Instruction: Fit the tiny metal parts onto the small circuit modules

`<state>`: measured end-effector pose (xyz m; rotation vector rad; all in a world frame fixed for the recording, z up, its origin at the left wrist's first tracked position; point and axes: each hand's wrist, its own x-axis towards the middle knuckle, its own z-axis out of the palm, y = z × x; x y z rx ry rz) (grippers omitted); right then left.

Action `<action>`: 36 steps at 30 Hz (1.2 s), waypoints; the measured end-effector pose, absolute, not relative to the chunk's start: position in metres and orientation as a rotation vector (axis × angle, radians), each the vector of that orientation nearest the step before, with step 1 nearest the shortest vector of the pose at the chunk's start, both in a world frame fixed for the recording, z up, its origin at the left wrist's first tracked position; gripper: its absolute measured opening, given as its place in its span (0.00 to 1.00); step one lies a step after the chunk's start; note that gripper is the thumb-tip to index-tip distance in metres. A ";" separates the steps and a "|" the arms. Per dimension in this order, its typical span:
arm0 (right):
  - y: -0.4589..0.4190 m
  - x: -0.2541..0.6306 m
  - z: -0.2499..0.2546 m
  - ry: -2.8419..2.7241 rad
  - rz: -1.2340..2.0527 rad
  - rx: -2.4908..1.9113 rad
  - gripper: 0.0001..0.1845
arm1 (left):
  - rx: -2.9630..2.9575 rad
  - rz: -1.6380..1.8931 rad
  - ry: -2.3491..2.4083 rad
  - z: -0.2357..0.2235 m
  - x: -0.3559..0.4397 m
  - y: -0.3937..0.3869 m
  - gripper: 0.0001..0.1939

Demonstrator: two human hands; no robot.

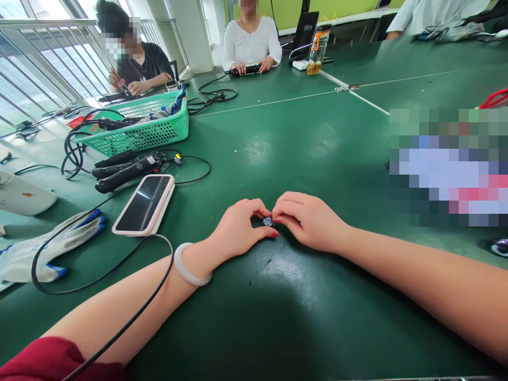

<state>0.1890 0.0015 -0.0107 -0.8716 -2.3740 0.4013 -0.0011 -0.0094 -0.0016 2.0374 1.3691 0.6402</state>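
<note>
Both my forearms rest on the green table (301,137). My left hand (240,227), with a pale bangle (190,267) on its wrist, and my right hand (309,219) meet fingertip to fingertip at the middle. Between them they pinch a tiny dark electronic part (269,221) just above the tabletop. Both hands have their fingers curled closed around it. A black cable (130,317) crosses over my left forearm.
A phone (143,205) lies face up to the left, beside black handheld tools (127,169) and a green basket (138,127). White and blue gloves (47,243) lie at far left. Two people sit across the table, working. A drink bottle (318,51) stands far back.
</note>
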 end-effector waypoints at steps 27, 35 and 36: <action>0.009 0.186 -0.021 -2.534 0.337 -1.023 0.09 | 1.846 0.744 1.486 -0.003 -0.003 -0.007 0.10; 0.009 0.185 -0.023 -2.663 0.111 -0.958 0.15 | 1.921 0.759 1.503 -0.005 -0.003 -0.006 0.09; 0.009 0.185 -0.023 -2.671 0.112 -0.951 0.14 | 1.927 0.759 1.507 -0.005 -0.004 -0.006 0.09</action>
